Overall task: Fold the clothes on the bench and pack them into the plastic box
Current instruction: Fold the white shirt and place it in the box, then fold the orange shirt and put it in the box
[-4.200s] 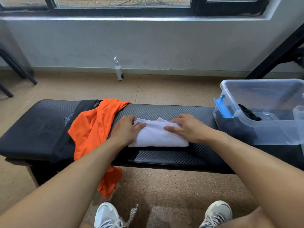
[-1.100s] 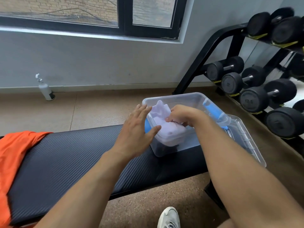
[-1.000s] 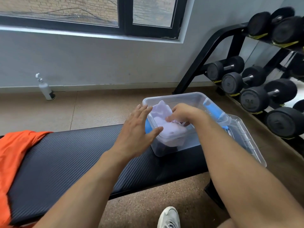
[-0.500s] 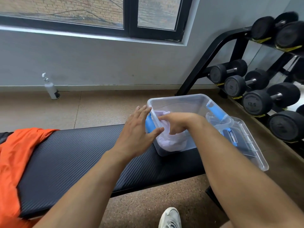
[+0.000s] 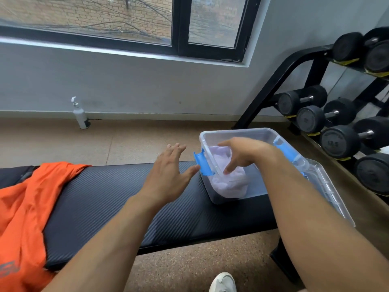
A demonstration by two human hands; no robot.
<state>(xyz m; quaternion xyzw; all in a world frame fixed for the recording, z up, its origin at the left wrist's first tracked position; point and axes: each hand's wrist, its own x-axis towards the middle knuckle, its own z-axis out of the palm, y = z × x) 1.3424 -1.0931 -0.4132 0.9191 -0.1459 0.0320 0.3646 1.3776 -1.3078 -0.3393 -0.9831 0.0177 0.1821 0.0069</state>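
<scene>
My right hand [image 5: 244, 152] presses the white shirt [image 5: 229, 184] flat into the box [image 5: 242, 132] with loose fingers (left hand [image 5: 168, 175] open, empty); keep corners tucked

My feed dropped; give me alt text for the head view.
The right hand reaches into the plastic box on the bench, touching the white garment. The left hand is open beside it.
</scene>
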